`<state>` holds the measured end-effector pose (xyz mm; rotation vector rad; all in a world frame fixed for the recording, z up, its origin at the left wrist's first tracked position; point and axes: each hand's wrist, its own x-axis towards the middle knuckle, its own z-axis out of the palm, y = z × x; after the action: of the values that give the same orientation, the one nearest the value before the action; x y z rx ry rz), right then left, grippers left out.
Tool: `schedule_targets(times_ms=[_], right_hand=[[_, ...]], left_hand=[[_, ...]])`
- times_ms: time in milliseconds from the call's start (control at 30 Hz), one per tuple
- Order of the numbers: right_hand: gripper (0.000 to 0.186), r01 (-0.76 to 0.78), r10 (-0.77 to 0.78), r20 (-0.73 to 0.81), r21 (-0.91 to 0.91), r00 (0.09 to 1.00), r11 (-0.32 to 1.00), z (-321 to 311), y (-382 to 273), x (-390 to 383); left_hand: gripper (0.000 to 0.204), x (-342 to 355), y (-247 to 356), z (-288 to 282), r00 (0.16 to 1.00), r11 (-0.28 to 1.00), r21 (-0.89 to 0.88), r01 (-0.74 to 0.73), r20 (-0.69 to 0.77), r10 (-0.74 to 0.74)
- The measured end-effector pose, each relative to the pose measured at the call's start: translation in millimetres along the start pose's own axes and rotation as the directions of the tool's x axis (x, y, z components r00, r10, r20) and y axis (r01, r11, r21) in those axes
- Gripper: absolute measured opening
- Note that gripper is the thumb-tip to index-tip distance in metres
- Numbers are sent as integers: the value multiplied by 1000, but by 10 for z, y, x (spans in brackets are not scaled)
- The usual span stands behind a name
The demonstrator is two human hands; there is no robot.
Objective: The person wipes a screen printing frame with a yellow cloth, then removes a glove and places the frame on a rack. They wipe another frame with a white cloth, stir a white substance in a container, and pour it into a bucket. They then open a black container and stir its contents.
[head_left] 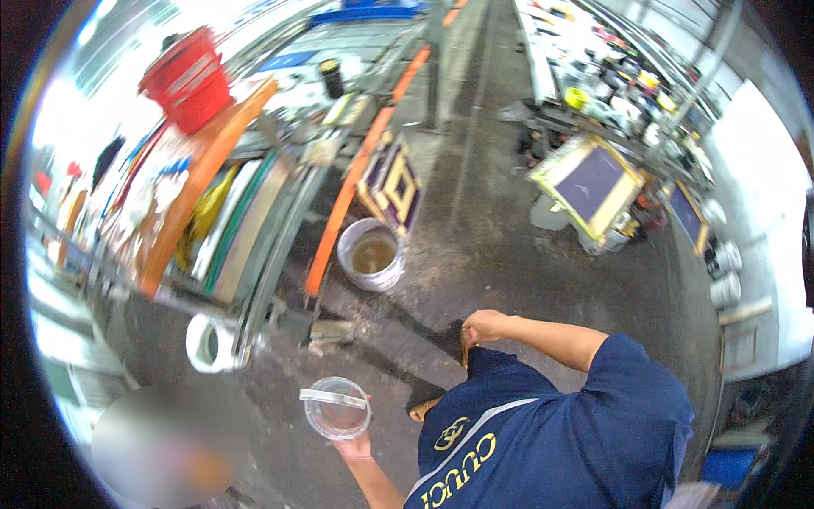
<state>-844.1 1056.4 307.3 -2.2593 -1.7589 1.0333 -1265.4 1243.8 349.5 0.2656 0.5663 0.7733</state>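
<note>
My left hand [352, 445] is closed round the side of a clear round plastic tub [318, 420], with some fingers hidden behind it. A pale flat strip [333, 397] lies across the tub's mouth; its kind is not plain. Beside my dark trouser leg, my right hand [485, 326] is closed, fingers curled downward. A thin brownish edge [465, 346] shows just below those fingers, too small and blurred to name.
Ahead stands a white bucket [373, 254] with murky liquid, beside a leaning framed screen [394, 182]. A bench with an orange rail [339, 220] runs along the left, carrying a red bucket [188, 81]. Another framed screen [589, 187] leans at the right, near a cluttered table [610, 93].
</note>
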Motion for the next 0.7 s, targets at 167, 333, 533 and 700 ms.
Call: schedule_targets(times_ms=[167,333,533,700], right_hand=[[52,-484,487,44,226,872,846,291,1405,-994],[62,-595,646,30,421,763,684,871,2440,-1520],[39,-732,753,146,409,642,545,406,3695,-1309],[29,-188,720,-306,835,623,517,-1153,3945,-114]], left_hand=[[81,1191,-578,1195,896,925,-184,332,369,-248],[91,2249,-1614,2396,737,870,-63,489,563,-373],[91,3283,-2826,3241,684,833,179,523,495,-536],[79,4145,-3831,3845,725,804,589,87,516,-456]])
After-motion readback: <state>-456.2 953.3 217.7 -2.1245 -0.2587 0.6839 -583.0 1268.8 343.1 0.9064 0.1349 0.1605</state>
